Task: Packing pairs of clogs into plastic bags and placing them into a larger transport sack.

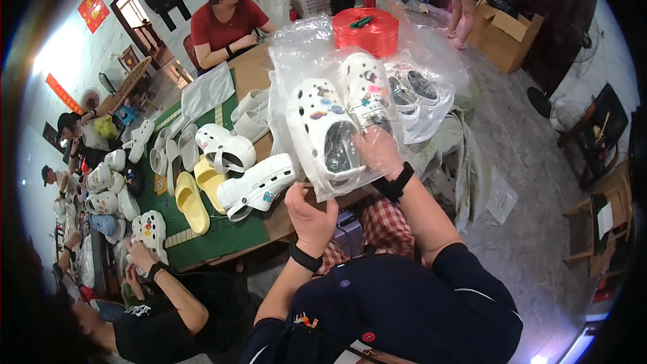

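In front of me a pair of white clogs with colourful charms lies in a clear plastic bag (280, 128): the left clog (311, 102) and the right clog (364, 71), their heels toward me. My right hand (379, 151) has its fingers curled at the right clog's heel; its fingertips are partly hidden. My left hand (314, 218) pinches the near lower edge of the bag. Just left of the bag, a loose white clog (259, 185) rests on its side beside another white clog (226, 147) and yellow slides (191, 201).
A red roll of plastic twine (364, 32) stands behind the bag. More bagged shoes (416, 91) lie to its right. Grey slippers (251, 113) sit on the green table mat (222, 232). A co-worker in red (229, 30) sits across; another person's hand (140, 256) touches a clog at left.
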Motion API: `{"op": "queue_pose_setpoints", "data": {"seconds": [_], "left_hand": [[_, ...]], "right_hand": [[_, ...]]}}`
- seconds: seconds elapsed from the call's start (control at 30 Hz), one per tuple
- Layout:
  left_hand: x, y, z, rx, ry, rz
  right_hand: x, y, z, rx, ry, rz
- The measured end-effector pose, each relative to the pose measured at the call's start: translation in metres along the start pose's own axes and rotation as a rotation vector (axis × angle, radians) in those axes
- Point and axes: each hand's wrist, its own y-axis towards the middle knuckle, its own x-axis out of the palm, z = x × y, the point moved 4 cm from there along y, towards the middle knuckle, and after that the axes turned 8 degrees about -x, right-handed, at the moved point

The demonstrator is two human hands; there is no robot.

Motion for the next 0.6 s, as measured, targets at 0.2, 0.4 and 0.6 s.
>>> {"op": "queue_pose_setpoints", "data": {"seconds": [0.2, 0.4, 0.6], "left_hand": [[0.006, 0.008, 0.004, 0.26, 0.438, -0.36], [0.011, -0.014, -0.015, 0.211, 0.531, -0.566], [0.021, -0.001, 0.005, 0.234, 0.622, -0.47]], "right_hand": [[-0.004, -0.012, -0.023, 0.177, -0.075, -0.295], [0.013, -0.001, -0.013, 0.232, -0.163, -0.479], [-0.011, -0.018, -0.047, 0.061, -0.205, -0.446]]}}
